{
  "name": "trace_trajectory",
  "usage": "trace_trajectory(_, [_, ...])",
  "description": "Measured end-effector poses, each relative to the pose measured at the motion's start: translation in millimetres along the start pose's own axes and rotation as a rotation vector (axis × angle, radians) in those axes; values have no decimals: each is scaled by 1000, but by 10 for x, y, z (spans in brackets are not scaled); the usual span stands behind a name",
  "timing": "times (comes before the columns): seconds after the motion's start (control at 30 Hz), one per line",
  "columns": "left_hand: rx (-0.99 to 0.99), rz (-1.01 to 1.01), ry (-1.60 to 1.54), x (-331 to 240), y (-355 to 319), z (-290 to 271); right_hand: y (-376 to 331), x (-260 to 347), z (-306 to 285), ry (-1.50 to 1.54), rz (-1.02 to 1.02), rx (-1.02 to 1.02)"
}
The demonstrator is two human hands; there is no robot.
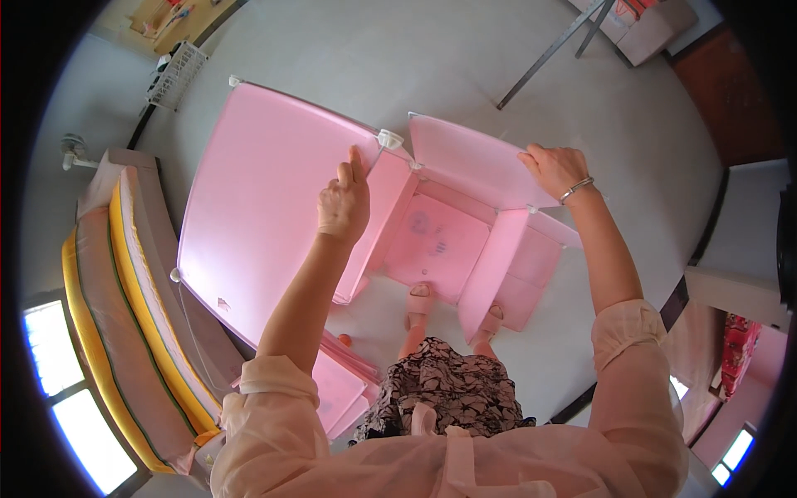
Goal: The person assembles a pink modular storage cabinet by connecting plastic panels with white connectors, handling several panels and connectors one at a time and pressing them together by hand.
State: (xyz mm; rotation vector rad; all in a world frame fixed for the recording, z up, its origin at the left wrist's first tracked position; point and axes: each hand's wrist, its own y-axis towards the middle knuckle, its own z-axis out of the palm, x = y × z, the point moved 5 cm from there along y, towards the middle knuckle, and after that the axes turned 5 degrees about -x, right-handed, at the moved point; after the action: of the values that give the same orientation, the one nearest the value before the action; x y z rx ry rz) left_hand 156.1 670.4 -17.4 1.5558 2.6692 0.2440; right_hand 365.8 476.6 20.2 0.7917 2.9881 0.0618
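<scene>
Right grip (556, 172), closed on the edge of the far panel (473, 158) of the pink rack (496, 266), should, I reckon, steady it while the left grip (344, 195), its hold unclear, presses squarely beside the white connector (389, 139).

The left fingers (354, 160) touch a broad pink panel (266, 183) near a white connector (389, 139), right fingers (529, 159) gripping a smaller panel (469, 158).
</scene>
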Motion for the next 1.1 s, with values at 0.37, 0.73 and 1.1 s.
trace_trajectory(0.37, [-12,-25,-37,-119,155,53,877,1114,160,35,-296,90])
trace_trajectory(0.73, [-13,-109,-149,342,301,220,371,67,-607,-49,-226,-272])
trace_trajectory(1.1, [74,-228,-113,566,464,651,-2475,-1726,-1407,220,585,-805])
